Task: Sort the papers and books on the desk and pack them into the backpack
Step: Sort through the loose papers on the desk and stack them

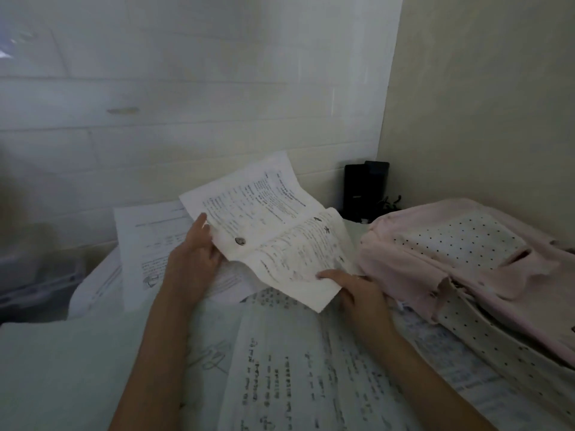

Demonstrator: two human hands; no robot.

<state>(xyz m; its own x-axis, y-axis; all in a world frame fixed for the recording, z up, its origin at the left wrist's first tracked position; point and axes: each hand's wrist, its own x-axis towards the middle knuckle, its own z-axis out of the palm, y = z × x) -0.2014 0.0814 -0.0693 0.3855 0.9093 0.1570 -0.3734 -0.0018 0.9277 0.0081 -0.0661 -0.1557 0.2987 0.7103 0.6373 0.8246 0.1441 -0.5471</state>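
Hands: left (194, 259) and right (357, 290) grip one creased sheet (270, 234) | backpack (466, 269): one, right

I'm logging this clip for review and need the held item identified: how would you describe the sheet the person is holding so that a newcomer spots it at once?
Start at the pink dotted backpack on the right and look just left of it. There the left hand and right hand grip a printed sheet. Unlike the papers lying flat on the desk, it is raised, creased across the middle and crumpled.
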